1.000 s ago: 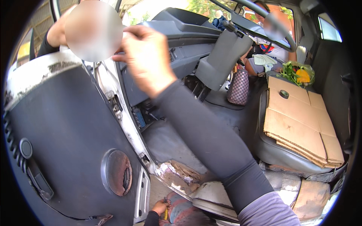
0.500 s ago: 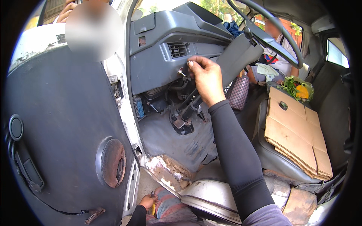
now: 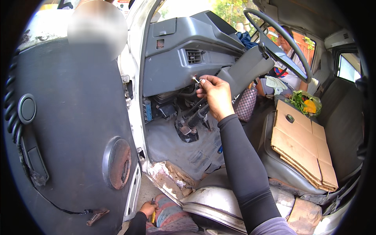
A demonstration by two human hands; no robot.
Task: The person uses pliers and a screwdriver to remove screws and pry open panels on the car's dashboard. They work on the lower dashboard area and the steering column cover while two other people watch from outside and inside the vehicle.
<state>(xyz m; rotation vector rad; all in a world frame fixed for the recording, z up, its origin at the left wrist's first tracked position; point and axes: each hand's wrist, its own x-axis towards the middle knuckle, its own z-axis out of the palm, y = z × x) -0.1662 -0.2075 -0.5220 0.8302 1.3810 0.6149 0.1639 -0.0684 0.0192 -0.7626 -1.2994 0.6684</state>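
Right hand (image 3: 214, 93): thumb-and-finger grip pinched shut on short silvery metal rod (image 3: 196, 80) at grey plastic dashboard (image 3: 168, 74). Left hand (image 3: 148, 208): grip closed around slim yellow-handled tool (image 3: 153, 217).

Right fingers (image 3: 210, 80) pinching metal rod (image 3: 196, 79) below vent (image 3: 193, 56), left fingers (image 3: 150, 206) around yellow tool (image 3: 153, 217)

Daylight washes out much of the windshield (image 3: 187, 7) (the fisheye rim fades to black).

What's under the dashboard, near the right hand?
Under the dashboard, a blue part, a pedal and a dark shaft show. The right hand and sleeve hide whatever lies directly behind them; the dashboard itself covers anything higher.
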